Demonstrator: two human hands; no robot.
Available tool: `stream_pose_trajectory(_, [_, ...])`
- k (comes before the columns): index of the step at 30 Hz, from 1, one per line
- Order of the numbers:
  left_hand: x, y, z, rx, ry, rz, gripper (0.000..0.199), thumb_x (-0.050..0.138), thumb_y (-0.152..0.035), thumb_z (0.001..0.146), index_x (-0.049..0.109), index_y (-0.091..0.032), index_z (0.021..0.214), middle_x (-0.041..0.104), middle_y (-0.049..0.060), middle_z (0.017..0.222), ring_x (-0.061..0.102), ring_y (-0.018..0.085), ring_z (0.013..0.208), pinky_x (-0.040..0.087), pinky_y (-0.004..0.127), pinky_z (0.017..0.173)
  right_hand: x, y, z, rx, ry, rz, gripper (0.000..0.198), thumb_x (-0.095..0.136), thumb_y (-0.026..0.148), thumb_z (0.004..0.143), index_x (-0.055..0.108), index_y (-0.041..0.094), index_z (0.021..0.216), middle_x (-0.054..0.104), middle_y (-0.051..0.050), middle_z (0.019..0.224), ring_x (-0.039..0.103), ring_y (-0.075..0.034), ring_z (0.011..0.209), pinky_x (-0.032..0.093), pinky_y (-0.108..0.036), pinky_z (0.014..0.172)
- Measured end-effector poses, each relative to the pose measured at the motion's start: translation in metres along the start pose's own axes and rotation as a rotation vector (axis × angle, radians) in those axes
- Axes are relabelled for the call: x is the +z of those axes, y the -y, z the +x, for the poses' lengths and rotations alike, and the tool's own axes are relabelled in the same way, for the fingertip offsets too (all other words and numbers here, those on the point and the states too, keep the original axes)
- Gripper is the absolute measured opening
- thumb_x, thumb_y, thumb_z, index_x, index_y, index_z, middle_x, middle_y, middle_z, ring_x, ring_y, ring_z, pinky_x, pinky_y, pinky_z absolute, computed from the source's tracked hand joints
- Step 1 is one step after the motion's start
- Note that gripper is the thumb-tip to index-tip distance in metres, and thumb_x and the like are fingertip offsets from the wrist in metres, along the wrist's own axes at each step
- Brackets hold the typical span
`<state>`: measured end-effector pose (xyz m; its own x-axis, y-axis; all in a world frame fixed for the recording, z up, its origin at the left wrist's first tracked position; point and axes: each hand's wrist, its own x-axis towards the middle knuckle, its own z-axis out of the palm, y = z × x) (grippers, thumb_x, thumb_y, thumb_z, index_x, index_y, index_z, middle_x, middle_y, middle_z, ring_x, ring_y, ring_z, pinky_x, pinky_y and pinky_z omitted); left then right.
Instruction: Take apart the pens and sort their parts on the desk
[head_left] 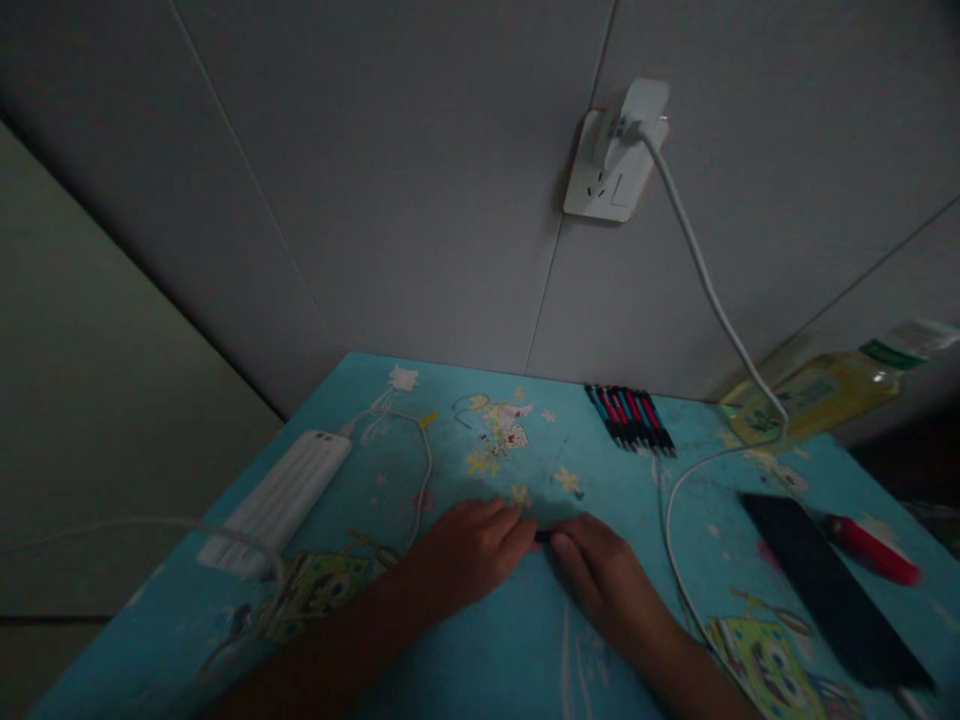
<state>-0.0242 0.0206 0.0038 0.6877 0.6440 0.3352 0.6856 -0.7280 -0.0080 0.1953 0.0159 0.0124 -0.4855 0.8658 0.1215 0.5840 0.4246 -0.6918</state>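
Note:
Near the middle of the table, my left hand (480, 548) and my right hand (596, 562) are closed on the two ends of a slim dark pen (542, 537). Only a short black stretch shows in the gap; fingers hide the rest. Beyond my hands, by the wall, several pens (630, 420) lie side by side in a tight row, with black ends and red or blue barrels. The blue patterned tablecloth (480, 660) lies under both hands.
On the left lies a white power strip (279, 500) with cords. A charger (637, 115) in the wall socket (607, 195) trails a white cable (709, 280) across the right side. There lie a dark phone-like slab (832, 590), a red object (874, 552) and a yellow-liquid bottle (817, 395).

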Motion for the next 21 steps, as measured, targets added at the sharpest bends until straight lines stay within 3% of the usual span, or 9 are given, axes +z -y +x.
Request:
stream_pose_trajectory(2, [-0.0002,-0.0004,-0.0001,-0.002,0.013,-0.009,0.017,0.047,-0.022,0.101,0.061,-0.016,0.110,0.061,0.003,0.081,0.061,0.020,0.079,0.050,0.033,0.068,0.0000,0.0000,0.0003,0.017,-0.020,0.017,0.015,0.048,0.030,0.101,0.061,0.024,0.102,0.066,-0.004,0.095,0.063,-0.020,0.089,0.049,-0.034,0.084])
stream_pose_trajectory(5, [-0.0013,-0.0007,0.0003,-0.011,0.011,-0.012,0.017,0.048,-0.021,0.101,0.061,-0.016,0.109,0.061,0.003,0.081,0.061,0.020,0.080,0.050,0.033,0.067,-0.0004,0.0013,0.0004,0.025,-0.059,0.067,0.015,0.055,0.031,0.097,0.058,0.023,0.110,0.067,-0.005,0.102,0.063,-0.020,0.094,0.050,-0.033,0.086])
stream_pose_trajectory(10, [-0.0022,-0.0009,0.0011,-0.006,0.014,-0.014,0.018,0.046,-0.023,0.102,0.061,-0.017,0.109,0.061,0.003,0.082,0.061,0.020,0.081,0.050,0.033,0.069,-0.0012,0.0018,0.0009,0.001,-0.029,0.061,0.018,0.047,0.029,0.101,0.064,0.025,0.105,0.068,-0.004,0.098,0.064,-0.019,0.091,0.049,-0.033,0.085])
stream_pose_trajectory(15, [-0.0012,-0.0001,0.0011,-0.023,0.013,0.003,0.020,0.049,-0.020,0.100,0.059,-0.017,0.117,0.063,0.003,0.087,0.061,0.021,0.084,0.050,0.034,0.070,-0.0005,0.0008,0.0014,0.014,-0.117,0.124,0.013,0.057,0.027,0.095,0.061,0.023,0.108,0.068,-0.004,0.102,0.064,-0.019,0.093,0.051,-0.031,0.084])
stream_pose_trajectory(21, [-0.0039,-0.0003,0.0015,-0.018,0.020,-0.013,0.019,0.048,-0.019,0.100,0.060,-0.017,0.114,0.062,0.003,0.086,0.061,0.021,0.083,0.051,0.036,0.071,-0.0027,0.0033,0.0025,-0.013,-0.037,0.160,0.022,0.049,0.028,0.100,0.063,0.026,0.117,0.069,-0.005,0.112,0.065,-0.019,0.104,0.049,-0.033,0.094])
